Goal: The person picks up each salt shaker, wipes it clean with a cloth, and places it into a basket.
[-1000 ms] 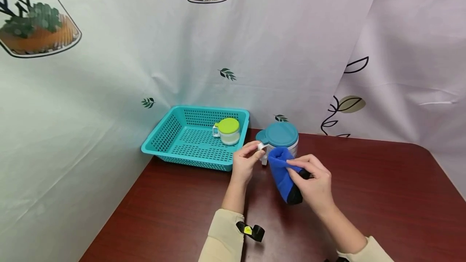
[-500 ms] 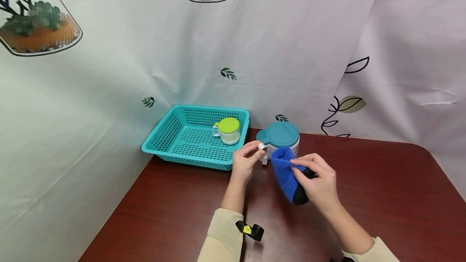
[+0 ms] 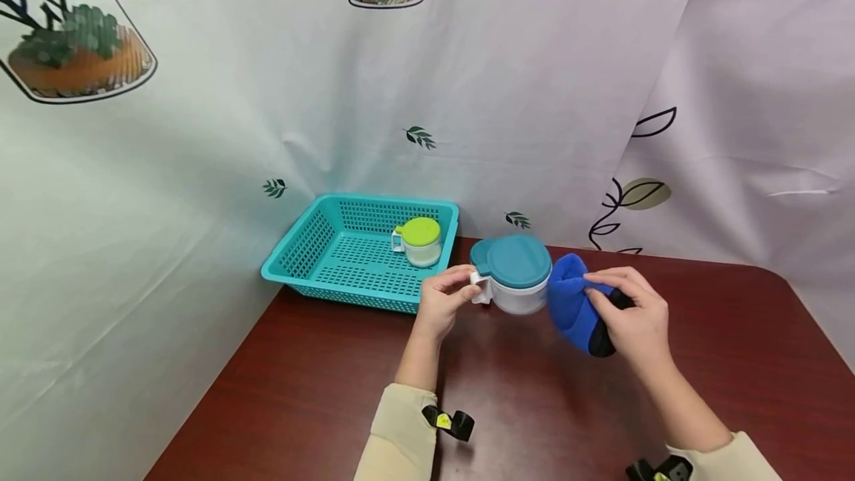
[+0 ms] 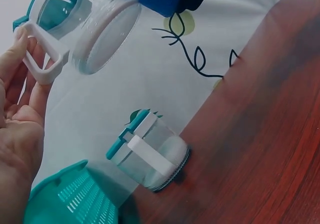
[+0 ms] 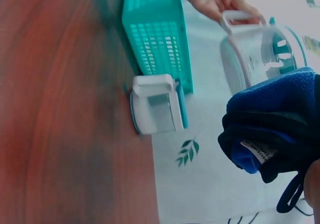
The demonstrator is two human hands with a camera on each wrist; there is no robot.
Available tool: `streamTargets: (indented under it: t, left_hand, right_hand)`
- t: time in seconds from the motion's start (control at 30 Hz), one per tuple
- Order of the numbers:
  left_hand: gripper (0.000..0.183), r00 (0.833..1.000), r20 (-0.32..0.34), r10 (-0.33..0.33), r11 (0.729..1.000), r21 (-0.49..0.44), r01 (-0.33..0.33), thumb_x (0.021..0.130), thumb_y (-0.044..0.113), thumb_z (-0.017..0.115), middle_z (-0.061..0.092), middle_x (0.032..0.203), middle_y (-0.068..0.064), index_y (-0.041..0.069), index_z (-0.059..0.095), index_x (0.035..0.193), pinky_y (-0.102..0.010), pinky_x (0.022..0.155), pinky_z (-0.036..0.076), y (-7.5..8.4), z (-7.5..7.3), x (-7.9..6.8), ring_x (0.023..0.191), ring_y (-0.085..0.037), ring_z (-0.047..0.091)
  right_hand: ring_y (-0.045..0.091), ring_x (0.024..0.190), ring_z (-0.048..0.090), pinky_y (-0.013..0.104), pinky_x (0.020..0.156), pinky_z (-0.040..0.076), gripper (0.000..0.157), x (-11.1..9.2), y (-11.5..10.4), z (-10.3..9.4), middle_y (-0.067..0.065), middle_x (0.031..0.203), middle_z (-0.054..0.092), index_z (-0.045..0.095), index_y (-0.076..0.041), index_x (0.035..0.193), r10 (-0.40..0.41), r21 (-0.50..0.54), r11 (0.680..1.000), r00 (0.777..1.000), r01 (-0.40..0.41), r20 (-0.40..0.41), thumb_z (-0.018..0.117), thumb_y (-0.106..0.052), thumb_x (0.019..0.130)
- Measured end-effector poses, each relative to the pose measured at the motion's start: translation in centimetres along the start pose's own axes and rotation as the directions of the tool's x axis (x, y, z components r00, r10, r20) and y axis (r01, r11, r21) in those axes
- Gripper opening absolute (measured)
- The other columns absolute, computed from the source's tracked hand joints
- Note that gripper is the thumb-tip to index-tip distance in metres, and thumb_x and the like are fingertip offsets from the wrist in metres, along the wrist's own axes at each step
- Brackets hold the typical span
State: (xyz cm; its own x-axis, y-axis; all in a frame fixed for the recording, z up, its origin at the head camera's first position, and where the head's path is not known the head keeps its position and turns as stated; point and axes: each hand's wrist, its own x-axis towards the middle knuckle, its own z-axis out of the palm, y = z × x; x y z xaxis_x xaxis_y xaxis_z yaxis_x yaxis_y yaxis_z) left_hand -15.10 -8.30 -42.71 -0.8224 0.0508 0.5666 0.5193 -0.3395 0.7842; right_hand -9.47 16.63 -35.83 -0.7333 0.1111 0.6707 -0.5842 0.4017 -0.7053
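Observation:
My left hand point(image 3: 437, 303) grips the white handle of a clear seasoning jar point(image 3: 519, 262) with a teal lid. The jar is held off the table, and the left wrist view shows it tilted. My right hand point(image 3: 644, 318) pinches a folded blue cloth point(image 3: 571, 306) with black edging, at the jar's right side. Whether cloth and jar touch, I cannot tell. In the right wrist view the cloth covers part of the jar. A second clear jar point(image 4: 150, 151) with a teal lid and white handle stands on the table beyond, mostly hidden in the head view.
A turquoise perforated basket point(image 3: 361, 295) stands at the back left of the dark red wooden table point(image 3: 320, 392). Inside it sits a small jar point(image 3: 421, 240) with a lime-green lid. A white patterned curtain point(image 3: 534, 95) hangs directly behind the table.
My right hand has carried the cloth rightward, from in front of the held jar to its right side. The jar has come slightly toward me, still in my left hand.

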Motion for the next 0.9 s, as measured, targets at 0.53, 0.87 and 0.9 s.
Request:
streamTargets:
  t: [0.53,0.87,0.9]
  left_hand:
    - [0.050,0.962,0.272,-0.010,1.000,-0.009,0.013,0.078,0.021,0.073,0.066,0.099,-0.010,-0.022,0.056,0.097,-0.024,0.071,0.051,-0.2,0.9,-0.5,0.093,-0.014,0.057]
    - [0.051,0.922,0.386,-0.020,0.999,-0.024,0.031,0.080,0.024,0.071,0.051,0.098,-0.042,-0.022,0.057,0.098,-0.029,0.073,0.052,-0.3,2.4,-0.6,0.095,-0.022,0.058]
    - [0.053,0.924,0.383,-0.023,0.999,-0.030,0.037,0.080,0.025,0.071,0.051,0.098,-0.042,-0.023,0.056,0.098,-0.028,0.072,0.052,-0.4,2.4,-0.7,0.095,-0.021,0.058]
  right_hand:
    - [0.001,0.094,0.053,0.011,0.079,0.040,0.018,3.7,4.2,0.0,-0.019,0.092,0.061,0.069,0.002,0.097,0.137,-0.019,0.991,0.983,-0.135,0.121,0.071,-0.005,0.081]
    - [0.004,0.096,0.055,0.016,0.076,0.046,0.014,4.7,4.6,1.5,-0.014,0.097,0.062,0.067,0.005,0.096,0.079,0.126,0.982,0.912,-0.141,0.402,0.066,-0.003,0.084]
    - [0.004,0.096,0.055,0.016,0.076,0.047,0.014,4.6,4.6,1.5,-0.014,0.097,0.062,0.067,0.005,0.096,0.078,0.136,0.980,0.910,-0.145,0.408,0.066,-0.003,0.085]
